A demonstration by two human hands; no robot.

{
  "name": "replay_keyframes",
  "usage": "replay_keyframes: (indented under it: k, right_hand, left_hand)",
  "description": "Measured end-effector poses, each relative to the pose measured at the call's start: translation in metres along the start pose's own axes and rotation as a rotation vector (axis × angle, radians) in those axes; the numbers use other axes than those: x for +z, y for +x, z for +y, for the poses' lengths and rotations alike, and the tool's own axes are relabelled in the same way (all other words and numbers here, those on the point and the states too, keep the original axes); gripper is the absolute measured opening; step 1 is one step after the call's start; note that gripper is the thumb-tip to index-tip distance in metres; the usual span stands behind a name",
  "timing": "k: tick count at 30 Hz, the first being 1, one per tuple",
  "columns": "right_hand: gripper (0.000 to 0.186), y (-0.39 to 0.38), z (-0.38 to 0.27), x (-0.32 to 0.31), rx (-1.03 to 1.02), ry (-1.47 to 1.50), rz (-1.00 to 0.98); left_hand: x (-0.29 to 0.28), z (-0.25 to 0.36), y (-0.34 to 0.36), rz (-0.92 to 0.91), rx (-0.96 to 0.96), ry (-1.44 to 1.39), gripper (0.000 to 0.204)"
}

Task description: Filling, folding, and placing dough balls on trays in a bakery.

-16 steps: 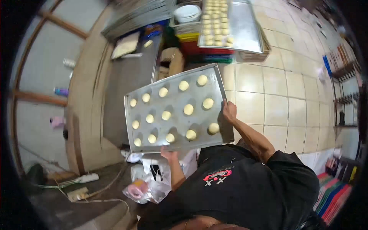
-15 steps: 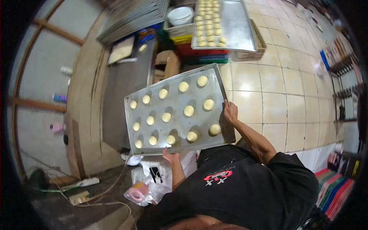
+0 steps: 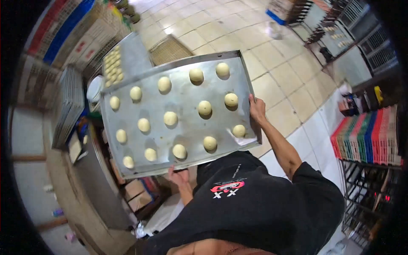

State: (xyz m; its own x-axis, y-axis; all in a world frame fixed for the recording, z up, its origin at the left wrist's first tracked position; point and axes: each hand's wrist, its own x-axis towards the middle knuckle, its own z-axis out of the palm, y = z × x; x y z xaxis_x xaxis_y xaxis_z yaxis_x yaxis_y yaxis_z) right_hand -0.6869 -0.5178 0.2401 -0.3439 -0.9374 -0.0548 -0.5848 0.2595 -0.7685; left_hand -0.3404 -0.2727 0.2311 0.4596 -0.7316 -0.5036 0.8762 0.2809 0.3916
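A large metal baking tray with low raised edges is held out before my body. Pale round dough balls sit spaced apart on it in rows. My right hand grips its right edge, the thumb over the rim and the other fingers partly hidden. At the near edge, my left hand holds the tray from below, its fingers partly out of sight beneath. The tray tilts slightly in view and touches nothing else that I can see.
Behind it, another metal tray bears many close-set dough balls, beside a brown woven crate. Upright metal trays and a dark-topped bench stand left. Coloured crates are stacked right; a metal rack stands far right.
My body has turned to the right with the tray still in both hands. The bench and the second tray have shifted left in view, and the stacked crates now show more fully.
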Motion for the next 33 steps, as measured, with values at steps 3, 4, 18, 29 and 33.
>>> replay_keyframes:
  k: [3,4,18,29,33]
  right_hand:
    - [0.063,0.041,0.002,-0.046,0.038,-0.006,0.157]
    - [0.066,0.051,0.001,-0.064,0.097,-0.012,0.177]
    - [0.058,0.012,0.105,-0.151,0.701,0.2,1.05]
    - [0.062,0.105,0.17,-0.232,1.104,0.24,1.421]
    - [0.062,0.17,0.226,-0.254,1.262,0.184,1.546]
  left_hand:
    - [0.043,-0.027,0.074,-0.136,-0.176,0.054,0.013]
    - [0.051,-0.039,0.1,-0.274,-0.256,0.017,0.012]
    - [0.314,-0.292,0.259,-0.721,-1.125,0.564,0.028]
    - [0.493,-0.649,0.249,-0.747,-1.613,0.998,0.02]
    - [0.576,-0.767,0.231,-0.783,-1.583,1.077,0.025]
